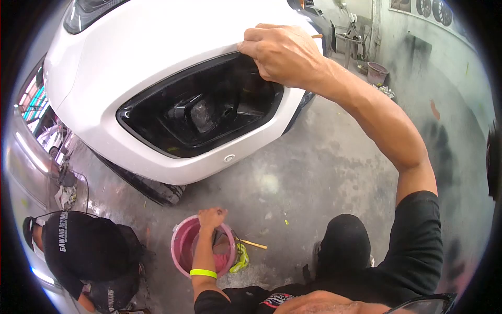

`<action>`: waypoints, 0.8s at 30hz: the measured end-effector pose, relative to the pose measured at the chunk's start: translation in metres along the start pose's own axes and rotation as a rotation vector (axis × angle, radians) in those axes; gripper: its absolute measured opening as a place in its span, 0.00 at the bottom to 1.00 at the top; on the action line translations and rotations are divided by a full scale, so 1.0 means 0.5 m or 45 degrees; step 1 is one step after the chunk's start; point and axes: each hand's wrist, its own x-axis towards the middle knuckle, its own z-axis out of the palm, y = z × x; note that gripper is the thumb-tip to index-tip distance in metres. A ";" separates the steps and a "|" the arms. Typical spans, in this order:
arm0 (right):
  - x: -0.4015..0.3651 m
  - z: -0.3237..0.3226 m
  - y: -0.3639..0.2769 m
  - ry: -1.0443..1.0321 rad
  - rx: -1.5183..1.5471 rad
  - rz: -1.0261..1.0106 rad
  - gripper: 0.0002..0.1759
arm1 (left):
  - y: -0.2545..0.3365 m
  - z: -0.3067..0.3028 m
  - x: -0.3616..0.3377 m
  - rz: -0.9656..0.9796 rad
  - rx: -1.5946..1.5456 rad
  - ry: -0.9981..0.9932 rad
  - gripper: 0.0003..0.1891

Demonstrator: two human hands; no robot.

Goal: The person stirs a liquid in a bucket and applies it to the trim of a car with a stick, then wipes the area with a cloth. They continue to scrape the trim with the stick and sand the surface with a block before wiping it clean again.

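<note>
The white car bumper (209,57) with its black lamp recess (201,112) fills the upper middle. My right hand (280,55) is closed at the recess's upper edge, fingers curled against the white surface. The brown end of a thin stick (317,36) pokes out behind its knuckles; the rest is hidden. My left hand (212,217), below a yellow wristband (203,273), is at the far rim of a pink bucket (180,251). Its fingers are curled, and what they hold, if anything, is hidden. Inside the bucket lies a pinkish cloth (221,261).
A thin yellow stick (253,244) and a bright yellow-green cloth (240,259) are beside the bucket. At lower left a person in a black shirt (86,240) crouches. A grey car (29,162) stands at left, and another bucket (377,73) is by the wall.
</note>
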 end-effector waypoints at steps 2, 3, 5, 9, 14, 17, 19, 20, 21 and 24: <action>-0.010 0.010 0.005 0.022 0.001 -0.026 0.13 | -0.001 -0.002 0.002 0.009 -0.097 -0.002 0.22; -0.011 0.010 0.007 0.054 -0.008 -0.058 0.13 | -0.002 0.002 0.004 0.008 -0.096 0.003 0.22; -0.014 0.010 0.012 0.042 -0.016 -0.066 0.13 | -0.013 0.008 0.006 0.044 -0.069 0.053 0.21; -0.015 0.003 -0.003 -0.016 -0.070 -0.044 0.07 | -0.015 0.005 0.001 0.038 -0.090 0.080 0.21; -0.014 -0.011 -0.011 -0.037 -0.027 0.012 0.07 | -0.005 -0.011 -0.001 0.052 -0.175 0.046 0.21; -0.014 -0.013 -0.020 -0.040 -0.016 0.045 0.09 | -0.007 -0.004 0.003 0.030 -0.097 0.071 0.21; -0.007 -0.008 -0.017 -0.028 -0.027 0.071 0.09 | 0.007 -0.027 -0.003 0.024 -0.131 0.064 0.21; -0.003 -0.010 -0.015 -0.045 -0.057 0.066 0.10 | 0.013 -0.030 -0.006 0.011 -0.144 0.043 0.21; -0.004 -0.012 -0.012 -0.059 -0.084 0.070 0.10 | 0.012 -0.021 -0.003 0.016 -0.143 0.033 0.21; -0.022 -0.009 0.024 0.039 -0.110 -0.169 0.13 | 0.004 -0.011 -0.002 0.005 -0.118 0.069 0.22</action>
